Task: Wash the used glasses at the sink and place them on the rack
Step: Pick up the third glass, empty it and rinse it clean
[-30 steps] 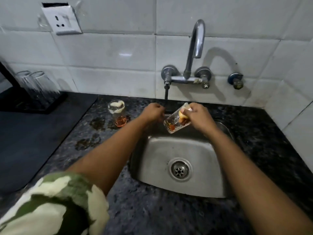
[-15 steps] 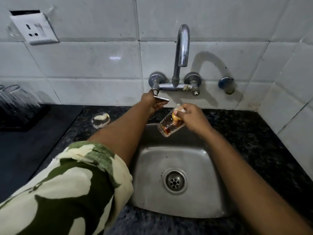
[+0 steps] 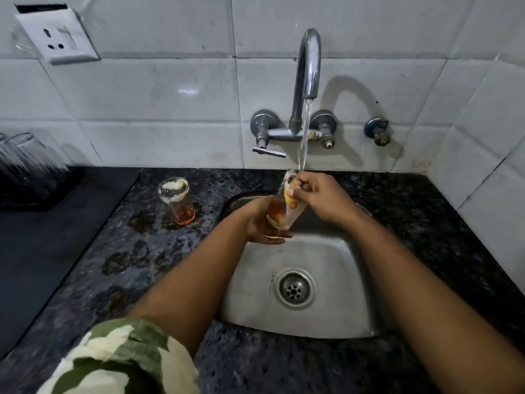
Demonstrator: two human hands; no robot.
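Half a second ago the left hand [image 3: 262,226] was up at the tap lever [image 3: 269,151] and no water was running; now a stream of water [image 3: 304,137] is falling from the faucet [image 3: 308,64], and this hand has come down under the glass [image 3: 281,206]. One second ago the glass was tipped over the sink [image 3: 349,282]; now it is standing nearly upright, with its mouth just below the stream. I judge that the rinsing of this glass is only beginning, because amber liquid is still sitting in its lower part.

The left grip is curling around the base of the glass and carrying it from below. The right hand [image 3: 315,200] is closing at the rim, above the left grip, and its fingertips [image 3: 290,192] are pinching something yellow, maybe a small scrubber, against the glass wall. Both grips are narrow and are holding the glass over the far edge of the sink.

To the left of the left grip, a second used glass [image 3: 176,200] with foam and orange liquid is waiting on the dark worktop [image 3: 284,365]. Farther left, clean glasses [image 3: 25,155] are standing inverted on the rack [image 3: 42,191], so much of the task is remaining.
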